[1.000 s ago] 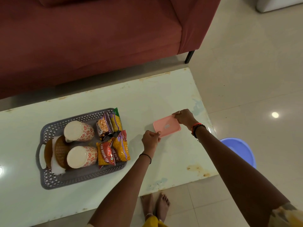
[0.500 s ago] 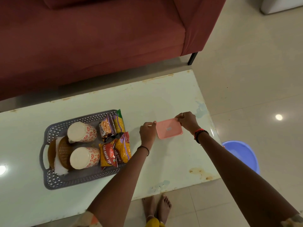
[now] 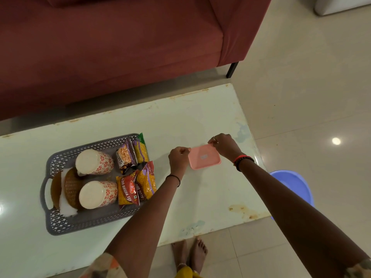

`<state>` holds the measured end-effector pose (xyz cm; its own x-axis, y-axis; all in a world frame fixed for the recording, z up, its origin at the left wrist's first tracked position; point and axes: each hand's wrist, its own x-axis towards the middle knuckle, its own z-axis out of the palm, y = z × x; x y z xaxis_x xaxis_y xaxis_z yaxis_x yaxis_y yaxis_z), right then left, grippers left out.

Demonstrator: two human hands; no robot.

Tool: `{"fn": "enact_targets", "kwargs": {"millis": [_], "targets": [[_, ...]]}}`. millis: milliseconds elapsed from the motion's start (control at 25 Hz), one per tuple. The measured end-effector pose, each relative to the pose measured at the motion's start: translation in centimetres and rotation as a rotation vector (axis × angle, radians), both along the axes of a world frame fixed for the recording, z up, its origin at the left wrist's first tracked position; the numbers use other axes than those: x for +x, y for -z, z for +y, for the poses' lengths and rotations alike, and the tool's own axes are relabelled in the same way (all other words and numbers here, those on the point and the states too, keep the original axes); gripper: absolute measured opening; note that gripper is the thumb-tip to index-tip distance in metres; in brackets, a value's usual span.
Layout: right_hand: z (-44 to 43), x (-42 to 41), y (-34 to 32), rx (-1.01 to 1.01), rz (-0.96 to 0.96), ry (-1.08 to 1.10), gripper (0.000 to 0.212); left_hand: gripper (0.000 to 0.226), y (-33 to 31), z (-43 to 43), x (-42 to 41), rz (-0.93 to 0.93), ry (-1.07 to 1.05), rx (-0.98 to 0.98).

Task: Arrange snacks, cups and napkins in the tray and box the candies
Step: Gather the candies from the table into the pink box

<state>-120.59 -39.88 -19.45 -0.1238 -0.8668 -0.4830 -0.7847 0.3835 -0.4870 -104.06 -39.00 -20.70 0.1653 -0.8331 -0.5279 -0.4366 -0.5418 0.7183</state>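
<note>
A small pink box (image 3: pixel 203 159) with its lid on lies on the pale table (image 3: pixel 200 197), right of the tray. My left hand (image 3: pixel 177 159) grips its left edge with curled fingers. My right hand (image 3: pixel 223 144) pinches its far right corner. The candies are hidden. The grey perforated tray (image 3: pixel 60 223) on the left holds two patterned cups (image 3: pixel 94 162) lying on their sides, several snack packets (image 3: pixel 138 177), and white napkins (image 3: pixel 67 207) under brown woven coasters.
A red sofa (image 3: pixel 120 47) stands behind the table. A blue plastic tub (image 3: pixel 293 185) sits on the tiled floor by the table's right edge. My bare feet (image 3: pixel 189 255) are at the table's near edge.
Both hands shifted along the pink box: the left moved from its near corner up to its left edge, and the box turned slightly. The camera view drifted a little.
</note>
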Motion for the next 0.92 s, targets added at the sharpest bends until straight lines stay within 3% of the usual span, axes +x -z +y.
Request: {"fn": "enact_targets", "kwargs": {"millis": [200, 560, 760, 920], "targets": [[-0.1, -0.7, -0.5, 0.077, -0.017, -0.031, 0.032, 0.026, -0.8, 0.1, -0.1, 0.044, -0.052, 0.024], [4.6, 2.7, -0.6, 0.211, -0.377, 0.460, 0.019, 0.031, -2.1, 5.4, -0.5, 0.100, -0.340, 0.069], [6.3, 7.9, -0.4, 0.222, -0.561, 0.695, 0.014, 0.045, -3.8, 6.7, 0.6, 0.067, -0.305, 0.058], [6.2, 11.2, 0.1, 0.217, -0.550, 0.722, 0.018, 0.054, -4.1, 8.3, 2.2, 0.018, -0.270, 0.093]]}}
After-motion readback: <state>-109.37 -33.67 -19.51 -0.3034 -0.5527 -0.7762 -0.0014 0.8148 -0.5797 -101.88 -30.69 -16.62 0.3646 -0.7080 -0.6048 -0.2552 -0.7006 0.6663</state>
